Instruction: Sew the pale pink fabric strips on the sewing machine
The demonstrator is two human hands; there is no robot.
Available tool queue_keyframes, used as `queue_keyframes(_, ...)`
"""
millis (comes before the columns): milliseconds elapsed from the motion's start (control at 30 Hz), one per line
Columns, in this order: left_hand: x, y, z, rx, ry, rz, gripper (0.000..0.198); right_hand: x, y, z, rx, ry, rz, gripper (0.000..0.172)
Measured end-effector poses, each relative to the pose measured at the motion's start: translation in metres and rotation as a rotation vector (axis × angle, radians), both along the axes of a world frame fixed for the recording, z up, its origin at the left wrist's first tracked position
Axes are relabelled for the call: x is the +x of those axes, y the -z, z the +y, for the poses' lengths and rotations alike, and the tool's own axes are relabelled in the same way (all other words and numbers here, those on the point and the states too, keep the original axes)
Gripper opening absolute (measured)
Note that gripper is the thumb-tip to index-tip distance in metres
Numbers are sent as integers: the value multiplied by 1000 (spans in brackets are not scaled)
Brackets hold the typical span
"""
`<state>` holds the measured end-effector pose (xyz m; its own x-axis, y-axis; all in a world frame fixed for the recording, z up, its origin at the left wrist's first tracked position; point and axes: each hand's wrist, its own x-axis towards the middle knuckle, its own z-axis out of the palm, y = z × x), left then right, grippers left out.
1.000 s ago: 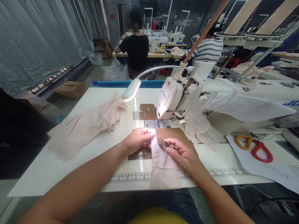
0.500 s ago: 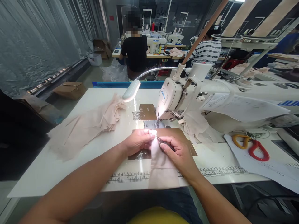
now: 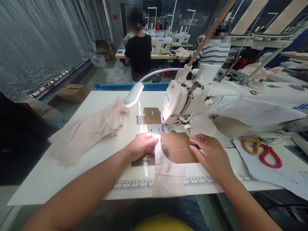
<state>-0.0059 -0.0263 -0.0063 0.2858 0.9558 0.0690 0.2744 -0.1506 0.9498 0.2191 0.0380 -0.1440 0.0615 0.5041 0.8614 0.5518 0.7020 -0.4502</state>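
Note:
My left hand (image 3: pixel 144 146) pinches the top end of a pale pink fabric piece (image 3: pixel 166 163) between thumb and fingers, just in front of the sewing machine's needle area. The fabric hangs down over the table's printed ruler to the front edge. To the right, apart from the fabric, my right hand (image 3: pixel 209 154) is closed around small dark thread snips (image 3: pixel 195 146), mostly hidden by the fingers. Under both lies a brown taped patch (image 3: pixel 178 149) on the table. The white sewing machine (image 3: pixel 173 102) stands just beyond, its needle area lit.
A heap of pale pink fabric (image 3: pixel 93 131) lies at left. Scissors with orange and red handles (image 3: pixel 269 155) rest on white paper (image 3: pixel 255 173) at right. A lamp (image 3: pixel 134 94) hangs over the table. Two people (image 3: pixel 138 53) sit at machines farther back.
My right hand has moved right, away from the fabric's top end, with the snips still in it. My left hand keeps its pinch in nearly the same place.

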Motion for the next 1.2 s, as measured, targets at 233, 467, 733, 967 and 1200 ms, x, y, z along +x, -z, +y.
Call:
queue_keyframes(233, -1, 1, 1, 122, -51, 92, 27, -43, -51, -38, -288, -728, -84, 8)
queue_keyframes(467, 1, -6, 15, 276, -101, 309, 23, -41, -55, -18, -227, -671, -166, 8)
queue_keyframes(733, 11, 9, 15, 582, -172, 579, 7, -70, -37, -24, 181, -486, -502, 16)
queue_keyframes(967, 0, 7, 24, 838, -68, 870, 11, -67, -39, -9, 295, -541, -419, 16)
queue_keyframes(1200, -7, 10, -36, 657, -123, 945, 25, -38, 32, -71, 400, -1006, -437, 23)
